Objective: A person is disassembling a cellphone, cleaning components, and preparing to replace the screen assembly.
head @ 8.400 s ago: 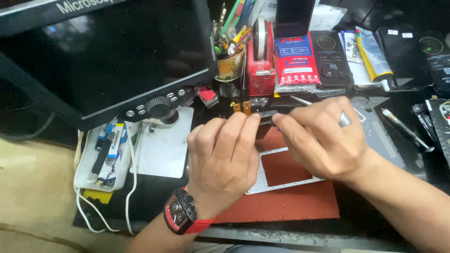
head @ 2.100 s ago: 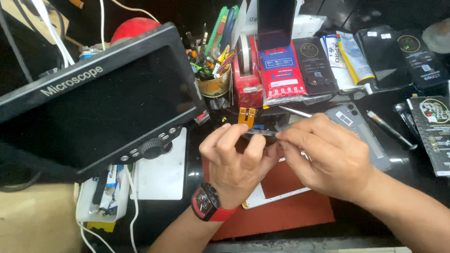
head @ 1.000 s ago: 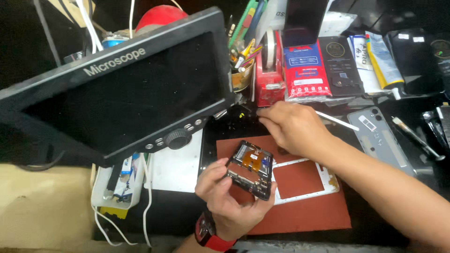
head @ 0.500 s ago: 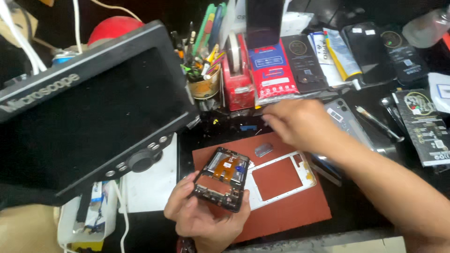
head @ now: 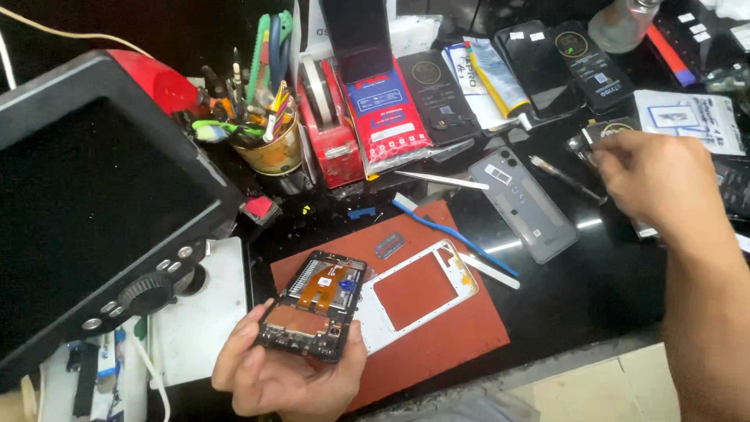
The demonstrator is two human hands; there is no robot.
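My left hand point(head: 285, 375) holds an opened phone body point(head: 314, 305) with its boards and an orange flex cable facing up, over the near left corner of a red work mat point(head: 437, 344). My right hand point(head: 660, 184) is far out to the right, its fingers closed near a small dark part point(head: 598, 137) on the black bench; what it grips is hidden. A white phone frame point(head: 414, 293) lies on the mat beside the opened phone. A small grey metal plate point(head: 388, 246) rests on the mat's far side.
A microscope screen point(head: 94, 211) fills the left. A cup of tools point(head: 269, 148), a red tape dispenser point(head: 332, 129), boxes and phones stand at the back. A grey back cover point(head: 527, 203), a blue brush point(head: 453, 234), tweezers point(head: 441, 180) and a screwdriver point(head: 566, 180) lie on the bench.
My right hand has left the mat and swung far right toward the bench's right side. My left hand still holds the opened phone, now lower and nearer me.
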